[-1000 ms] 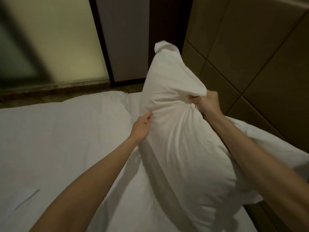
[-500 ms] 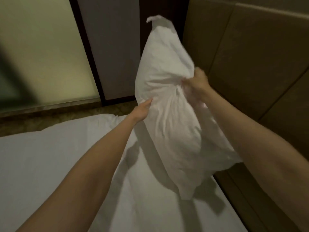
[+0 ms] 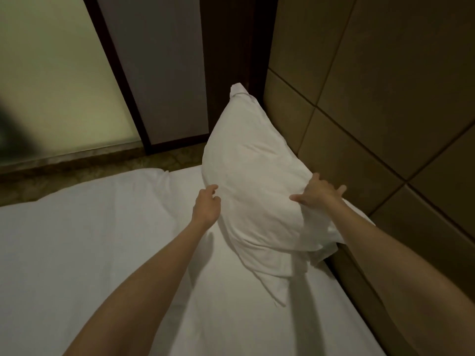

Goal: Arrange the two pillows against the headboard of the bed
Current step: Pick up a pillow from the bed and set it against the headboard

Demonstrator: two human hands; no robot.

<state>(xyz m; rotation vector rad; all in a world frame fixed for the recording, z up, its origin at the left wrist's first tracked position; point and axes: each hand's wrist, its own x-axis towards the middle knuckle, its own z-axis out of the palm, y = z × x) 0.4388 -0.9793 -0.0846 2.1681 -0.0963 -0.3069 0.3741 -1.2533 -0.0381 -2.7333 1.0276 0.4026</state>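
Observation:
A white pillow [image 3: 252,181] stands tilted on its long edge at the far corner of the bed [image 3: 90,240], leaning toward the brown padded headboard [image 3: 385,111] on the right. My right hand [image 3: 318,194] lies flat on the pillow's right side, fingers spread. My left hand [image 3: 207,206] is at the pillow's left edge with its fingers loosely curled, gripping nothing. Rumpled white fabric [image 3: 272,268] lies under the pillow's near end. I cannot tell whether it belongs to a second pillow.
Beyond the bed's far edge there is a strip of patterned floor [image 3: 77,170]. A frosted glass panel [image 3: 51,86] and a dark door frame [image 3: 226,60] stand behind it. The headboard's base runs along the bed's right side.
The pillow, held up in the air by both hands, has come down onto the bed beside the headboard. Both hands have let go of the fabric; the right now rests flat on it.

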